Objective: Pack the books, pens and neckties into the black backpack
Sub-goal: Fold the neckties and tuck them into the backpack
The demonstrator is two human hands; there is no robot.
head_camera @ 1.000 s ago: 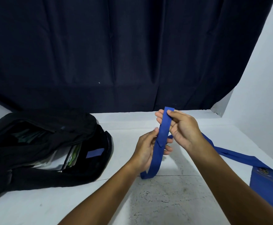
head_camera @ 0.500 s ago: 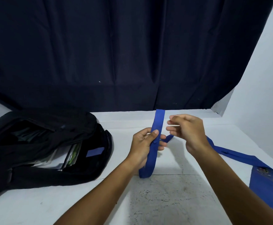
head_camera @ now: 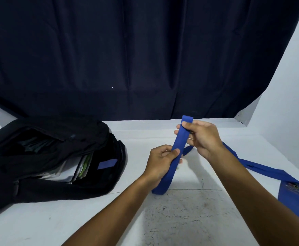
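A blue necktie [head_camera: 178, 141] is folded into a loop above the white table. My left hand [head_camera: 161, 162] grips the folded layers low down, thumb on top. My right hand [head_camera: 202, 137] pinches the upper fold between thumb and fingers. The tie's wide end [head_camera: 290, 196], with a small emblem, trails across the table to the right. The black backpack [head_camera: 47, 157] lies open at the left, with books and papers [head_camera: 81, 167] showing inside its main compartment.
A dark curtain [head_camera: 127, 59] hangs behind the white table [head_camera: 180, 219]. A pale wall [head_camera: 296, 86] closes the right side. A blue patch [head_camera: 107, 164] shows inside the backpack.
My right hand has taken hold of the tie's upper fold again and raised it. The left hand keeps its grip on the lower layers.
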